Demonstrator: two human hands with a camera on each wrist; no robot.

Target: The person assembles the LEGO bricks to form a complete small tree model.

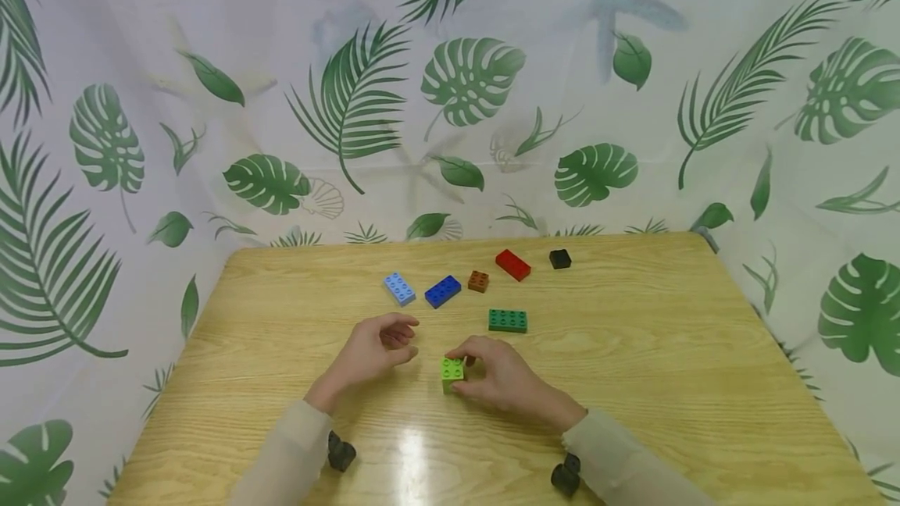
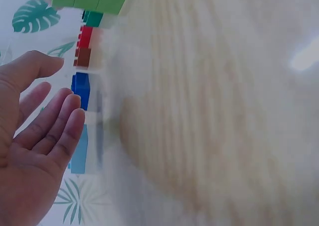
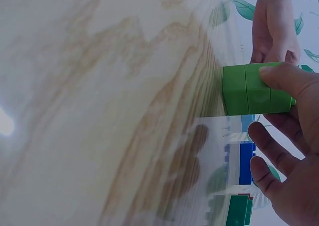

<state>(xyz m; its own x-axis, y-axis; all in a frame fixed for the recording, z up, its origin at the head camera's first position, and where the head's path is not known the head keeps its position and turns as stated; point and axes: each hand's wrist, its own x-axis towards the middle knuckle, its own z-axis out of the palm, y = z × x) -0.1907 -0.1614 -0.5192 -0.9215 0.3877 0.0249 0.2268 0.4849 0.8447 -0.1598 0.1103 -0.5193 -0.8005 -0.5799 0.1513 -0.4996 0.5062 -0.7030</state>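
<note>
A lime-green stack of toy building bricks (image 1: 452, 375) stands upright near the middle of the table, its studs facing up. Seam lines in the right wrist view divide the stack (image 3: 249, 89) into three layers. My right hand (image 1: 502, 375) pinches it between thumb and fingers from the right side. To the left, apart from the stack, my left hand (image 1: 373, 350) holds nothing, its fingers loosely bent. The left wrist view shows that hand's palm (image 2: 40, 161) facing the camera. Just beyond the right hand lies a dark green brick (image 1: 508, 321).
Farther back lie a light blue brick (image 1: 399, 288), a dark blue brick (image 1: 443, 291), a small brown brick (image 1: 478, 281), a red brick (image 1: 513, 265) and a small black brick (image 1: 560, 258). A leaf-patterned curtain (image 1: 450, 201) borders the wooden table (image 1: 668, 350).
</note>
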